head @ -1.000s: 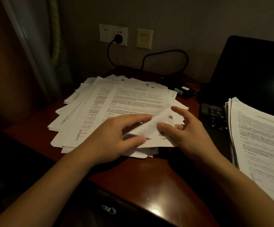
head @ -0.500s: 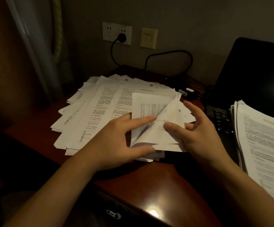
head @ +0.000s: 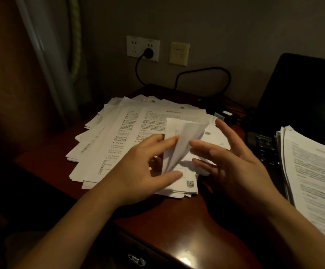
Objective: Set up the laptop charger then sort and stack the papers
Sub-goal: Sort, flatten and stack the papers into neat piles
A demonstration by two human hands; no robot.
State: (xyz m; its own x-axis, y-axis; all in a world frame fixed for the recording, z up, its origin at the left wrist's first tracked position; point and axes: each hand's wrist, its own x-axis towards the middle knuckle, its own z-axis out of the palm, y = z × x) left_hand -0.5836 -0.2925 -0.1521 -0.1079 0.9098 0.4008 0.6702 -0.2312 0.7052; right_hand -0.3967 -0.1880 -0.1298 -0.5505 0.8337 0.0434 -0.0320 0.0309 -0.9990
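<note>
A loose pile of printed papers [head: 119,144] is spread over the left of the dark wooden desk [head: 177,226]. My left hand [head: 144,167] holds one sheet [head: 185,136] bent up from the pile's right side, index finger on its upper part and thumb at its lower edge. My right hand [head: 233,162] is beside that sheet with fingers spread, the thumb tip close against the paper. A neater paper stack [head: 313,181] lies on the open laptop [head: 303,94] at the right. The charger plug [head: 148,53] sits in the wall socket and its cable [head: 202,71] loops down to the desk.
A charger brick [head: 226,114] lies behind the pile near the laptop. Part of the keyboard [head: 262,144] shows left of the stack. A curtain [head: 47,55] hangs at the left. A drawer handle [head: 136,260] is below the desk's front edge.
The sheet has been lifted and bent up more steeply from the pile. My right hand has let go of its pinch and spread its fingers. My left hand stays on the sheet.
</note>
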